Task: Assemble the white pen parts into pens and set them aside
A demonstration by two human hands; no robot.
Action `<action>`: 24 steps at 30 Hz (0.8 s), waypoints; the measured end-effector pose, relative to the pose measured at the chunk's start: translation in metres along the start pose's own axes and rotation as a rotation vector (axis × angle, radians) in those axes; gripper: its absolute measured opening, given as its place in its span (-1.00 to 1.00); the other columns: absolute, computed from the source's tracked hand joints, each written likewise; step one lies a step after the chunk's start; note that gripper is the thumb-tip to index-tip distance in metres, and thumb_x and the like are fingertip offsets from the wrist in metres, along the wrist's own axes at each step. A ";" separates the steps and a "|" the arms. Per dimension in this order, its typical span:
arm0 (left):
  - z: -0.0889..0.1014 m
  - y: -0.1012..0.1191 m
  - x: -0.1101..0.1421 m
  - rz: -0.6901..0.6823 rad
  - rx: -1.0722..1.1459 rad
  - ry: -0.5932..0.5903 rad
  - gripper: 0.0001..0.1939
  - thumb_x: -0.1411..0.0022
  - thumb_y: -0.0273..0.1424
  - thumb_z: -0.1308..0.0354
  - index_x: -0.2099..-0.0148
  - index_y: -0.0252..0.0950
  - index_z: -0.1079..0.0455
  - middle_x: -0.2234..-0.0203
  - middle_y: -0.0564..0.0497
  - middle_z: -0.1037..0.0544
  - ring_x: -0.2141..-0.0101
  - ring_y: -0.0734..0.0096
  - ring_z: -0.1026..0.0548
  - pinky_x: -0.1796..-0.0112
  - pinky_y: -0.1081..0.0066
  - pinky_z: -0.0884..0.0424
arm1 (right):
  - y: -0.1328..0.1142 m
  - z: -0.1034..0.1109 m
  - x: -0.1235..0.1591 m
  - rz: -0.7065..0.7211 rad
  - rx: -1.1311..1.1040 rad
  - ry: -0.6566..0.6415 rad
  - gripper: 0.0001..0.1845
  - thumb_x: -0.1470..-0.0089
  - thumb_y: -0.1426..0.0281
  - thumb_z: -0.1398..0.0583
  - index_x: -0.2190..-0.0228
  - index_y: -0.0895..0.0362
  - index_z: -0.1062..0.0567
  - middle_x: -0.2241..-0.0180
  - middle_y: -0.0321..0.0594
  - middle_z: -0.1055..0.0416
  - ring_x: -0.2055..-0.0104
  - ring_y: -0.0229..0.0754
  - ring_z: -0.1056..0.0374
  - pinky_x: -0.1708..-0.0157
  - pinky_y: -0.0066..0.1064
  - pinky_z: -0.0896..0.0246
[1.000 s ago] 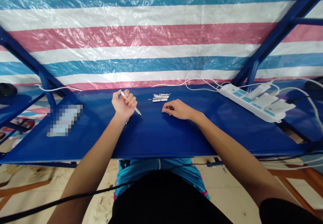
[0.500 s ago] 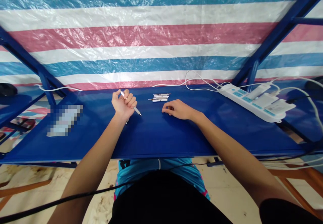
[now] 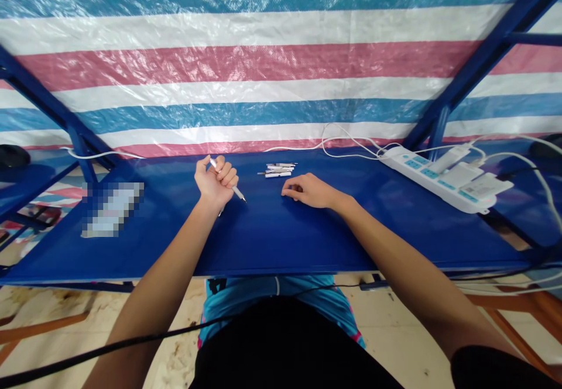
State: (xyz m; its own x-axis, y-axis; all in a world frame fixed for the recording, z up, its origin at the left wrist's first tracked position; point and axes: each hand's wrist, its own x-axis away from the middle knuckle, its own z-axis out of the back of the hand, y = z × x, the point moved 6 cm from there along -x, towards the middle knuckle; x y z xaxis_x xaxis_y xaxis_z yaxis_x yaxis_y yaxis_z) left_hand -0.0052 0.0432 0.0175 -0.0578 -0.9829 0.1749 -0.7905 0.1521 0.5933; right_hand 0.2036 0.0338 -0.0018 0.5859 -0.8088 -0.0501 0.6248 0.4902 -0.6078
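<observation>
My left hand [image 3: 217, 181] is raised a little over the left-middle of the blue table, palm turned up, fingers curled around a white pen [image 3: 238, 192]. The pen slants down to the right, and its pointed metal tip sticks out below my fist. Just under that wrist shows the thin dark end of another slim object [image 3: 221, 210], mostly hidden. My right hand [image 3: 311, 190] rests on the table with its fingers curled in and thumb close to the index finger; nothing shows in it. Beyond its fingertips lies a small pile of white pens [image 3: 280, 170].
The blue tabletop [image 3: 281, 237] runs up to a striped plastic sheet [image 3: 263, 64]. A white power strip [image 3: 434, 178] with plugged-in adapters lies at the right, its white cables [image 3: 346, 137] along the back. A blurred-out flat object [image 3: 114, 207] lies at the left.
</observation>
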 end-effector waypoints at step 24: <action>0.002 -0.001 -0.001 0.013 0.002 0.011 -0.52 -0.42 -0.24 0.07 0.55 -0.21 0.06 0.74 0.22 0.12 0.77 0.58 0.07 0.74 0.52 0.10 | 0.000 0.000 0.000 0.006 0.008 0.000 -0.76 -0.30 0.34 -0.18 0.32 0.13 -0.62 0.54 -0.30 -0.49 0.46 -0.24 -0.39 0.28 -0.41 -0.14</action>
State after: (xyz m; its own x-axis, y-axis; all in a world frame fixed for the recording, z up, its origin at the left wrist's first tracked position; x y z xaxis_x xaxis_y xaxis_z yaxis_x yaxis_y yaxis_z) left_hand -0.0053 0.0442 0.0151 -0.0609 -0.9796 0.1914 -0.7912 0.1643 0.5891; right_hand 0.2037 0.0339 -0.0019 0.5898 -0.8057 -0.0537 0.6252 0.4977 -0.6012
